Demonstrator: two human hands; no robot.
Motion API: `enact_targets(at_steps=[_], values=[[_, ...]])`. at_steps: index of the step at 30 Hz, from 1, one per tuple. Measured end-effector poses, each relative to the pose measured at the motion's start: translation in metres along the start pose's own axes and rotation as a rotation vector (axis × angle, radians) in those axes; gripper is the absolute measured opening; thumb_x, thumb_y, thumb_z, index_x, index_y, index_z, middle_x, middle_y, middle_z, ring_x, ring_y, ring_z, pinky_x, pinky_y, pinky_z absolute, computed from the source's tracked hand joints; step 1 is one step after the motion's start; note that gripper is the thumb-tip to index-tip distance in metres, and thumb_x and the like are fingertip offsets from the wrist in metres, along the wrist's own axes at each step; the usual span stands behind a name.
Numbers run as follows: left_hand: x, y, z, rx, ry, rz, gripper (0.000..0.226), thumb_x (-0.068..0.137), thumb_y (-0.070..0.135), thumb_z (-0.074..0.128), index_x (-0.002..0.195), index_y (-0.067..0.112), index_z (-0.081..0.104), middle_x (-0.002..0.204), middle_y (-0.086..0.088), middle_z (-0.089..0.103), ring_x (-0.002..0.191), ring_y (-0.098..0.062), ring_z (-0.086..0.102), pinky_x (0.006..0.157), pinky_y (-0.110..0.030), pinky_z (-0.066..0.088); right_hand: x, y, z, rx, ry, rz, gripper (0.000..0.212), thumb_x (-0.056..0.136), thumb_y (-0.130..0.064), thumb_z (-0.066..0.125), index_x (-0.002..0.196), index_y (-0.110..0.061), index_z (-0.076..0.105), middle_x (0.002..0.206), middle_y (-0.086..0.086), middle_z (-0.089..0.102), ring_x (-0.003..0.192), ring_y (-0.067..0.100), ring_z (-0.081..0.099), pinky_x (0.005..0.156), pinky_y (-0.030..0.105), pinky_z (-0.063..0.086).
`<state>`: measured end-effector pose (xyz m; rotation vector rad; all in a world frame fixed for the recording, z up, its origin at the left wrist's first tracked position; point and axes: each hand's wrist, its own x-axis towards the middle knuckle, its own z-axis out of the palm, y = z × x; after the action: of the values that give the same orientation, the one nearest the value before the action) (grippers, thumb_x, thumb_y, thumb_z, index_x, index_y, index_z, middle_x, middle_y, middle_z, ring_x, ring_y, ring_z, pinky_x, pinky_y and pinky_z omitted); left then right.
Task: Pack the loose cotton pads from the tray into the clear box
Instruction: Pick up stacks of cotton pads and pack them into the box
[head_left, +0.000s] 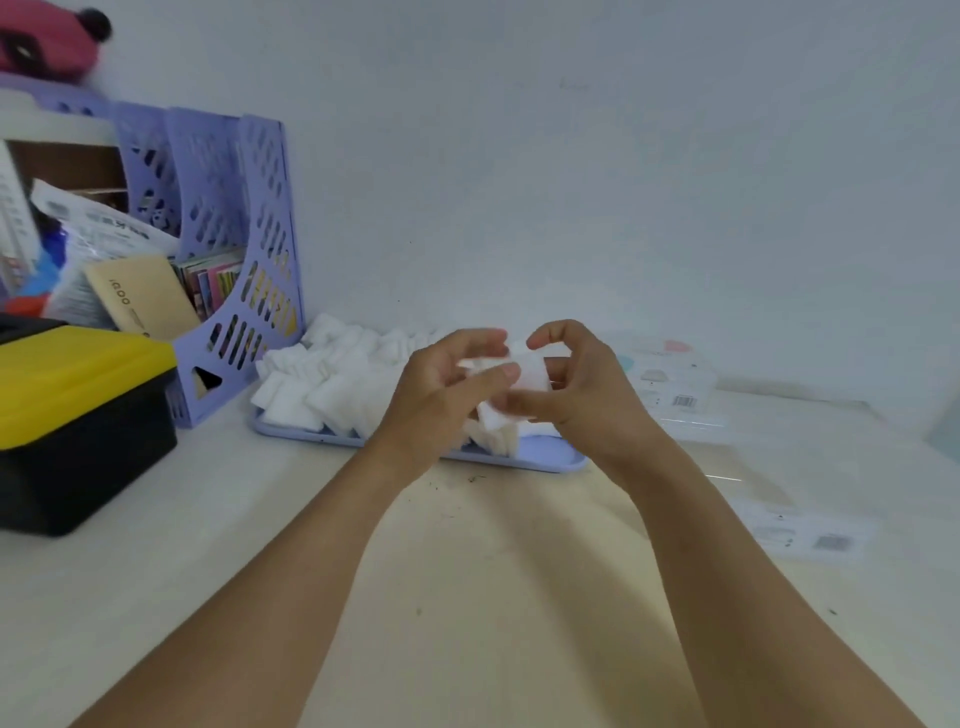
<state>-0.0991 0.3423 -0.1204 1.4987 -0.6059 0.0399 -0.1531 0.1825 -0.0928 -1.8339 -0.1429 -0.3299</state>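
Observation:
A pale blue tray (550, 457) lies on the desk against the wall, heaped with several white square cotton pads (322, 384). Above its right half, my left hand (441, 395) and my right hand (587, 395) face each other and together hold a small bunch of white cotton pads (530, 371), fingers curled round them. More pads hang below the hands, over the tray. The clear box (717, 436) lies to the right of the tray, faint and see-through, with a labelled lid (810, 535) nearer me.
A lilac file rack (228, 260) with booklets stands left of the tray. A black box with a yellow lid (78, 415) sits at the left edge. A printed carton (670, 379) stands against the wall at the right. The pale desk (467, 597) stretches toward me.

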Motion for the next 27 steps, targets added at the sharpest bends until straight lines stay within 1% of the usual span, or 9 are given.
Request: enact_targets(at_steps=[2,5,8,10,12,14,19,22,27], values=[[0.0,0.002,-0.002,0.057,-0.047,-0.033,0.028,0.088,0.02,0.075,0.115,0.017,0.072,0.108,-0.006,0.075,0.095,-0.026,0.073,0.081,-0.04,0.06,0.0,0.004,0.006,-0.086,0.032,-0.047,0.058,0.074,-0.002,0.085,0.117,-0.016,0.049,0.088,0.01,0.077,0.07,0.016,0.071,0.064,0.022,0.056],[0.001,-0.002,-0.004,0.137,0.017,-0.056,0.013,0.094,0.015,0.069,0.105,0.021,0.075,0.099,-0.004,0.077,0.09,-0.029,0.074,0.081,-0.049,0.062,0.001,0.008,0.012,-0.017,0.08,-0.067,0.064,0.072,0.0,0.086,0.121,-0.019,0.05,0.1,0.006,0.073,0.085,0.019,0.073,0.07,0.025,0.059],[0.008,-0.003,-0.011,-0.012,0.232,-0.102,0.008,0.101,0.017,0.059,0.1,0.016,0.067,0.105,-0.009,0.072,0.096,-0.03,0.071,0.071,-0.04,0.063,0.008,0.014,0.011,0.022,0.328,-0.008,0.044,0.081,-0.009,0.08,0.116,-0.022,0.057,0.105,-0.001,0.069,0.092,0.013,0.071,0.08,0.032,0.061],[0.013,-0.004,-0.014,-0.166,0.35,-0.181,0.012,0.105,0.022,0.05,0.106,0.015,0.059,0.112,-0.007,0.064,0.098,-0.028,0.07,0.065,-0.032,0.059,0.012,0.023,0.013,-0.165,0.373,0.039,0.03,0.087,-0.027,0.077,0.112,-0.021,0.062,0.102,-0.005,0.068,0.096,0.013,0.068,0.08,0.028,0.057],[0.014,-0.005,-0.011,-0.242,0.391,-0.255,0.016,0.107,0.025,0.044,0.114,0.013,0.051,0.108,0.0,0.058,0.092,-0.023,0.068,0.061,-0.03,0.055,0.011,0.032,0.02,-0.341,0.315,0.079,0.039,0.086,-0.044,0.075,0.113,-0.018,0.065,0.103,-0.007,0.067,0.1,0.011,0.064,0.074,0.014,0.044],[0.015,-0.007,-0.009,-0.232,0.411,-0.279,0.016,0.107,0.026,0.041,0.115,0.013,0.046,0.1,0.002,0.055,0.084,-0.02,0.064,0.058,-0.028,0.049,0.008,0.038,0.027,-0.419,0.269,0.09,0.053,0.078,-0.05,0.08,0.116,-0.018,0.063,0.107,-0.008,0.063,0.099,0.009,0.059,0.07,0.01,0.037],[0.019,-0.011,-0.01,-0.336,0.46,-0.311,0.018,0.106,0.024,0.042,0.12,0.013,0.046,0.097,-0.005,0.054,0.073,-0.017,0.052,0.055,-0.027,0.043,0.005,0.052,0.037,-0.584,0.198,0.076,0.073,0.069,-0.046,0.088,0.127,-0.018,0.053,0.112,-0.005,0.058,0.098,0.011,0.054,0.071,0.02,0.037],[0.018,-0.015,-0.009,-0.401,0.443,-0.343,0.019,0.105,0.026,0.046,0.119,0.012,0.049,0.098,-0.006,0.053,0.07,-0.016,0.049,0.058,-0.028,0.045,0.005,0.057,0.039,-0.589,0.212,0.068,0.053,0.075,-0.041,0.083,0.115,-0.018,0.058,0.101,-0.007,0.06,0.088,0.012,0.058,0.065,0.021,0.042],[0.017,-0.016,-0.009,-0.352,0.435,-0.318,0.017,0.106,0.027,0.048,0.103,0.014,0.058,0.101,-0.008,0.056,0.07,-0.014,0.049,0.07,-0.03,0.05,0.01,0.062,0.027,-0.513,0.237,0.071,0.024,0.076,-0.023,0.08,0.088,-0.004,0.07,0.085,0.008,0.072,0.08,0.027,0.067,0.07,0.04,0.055]])
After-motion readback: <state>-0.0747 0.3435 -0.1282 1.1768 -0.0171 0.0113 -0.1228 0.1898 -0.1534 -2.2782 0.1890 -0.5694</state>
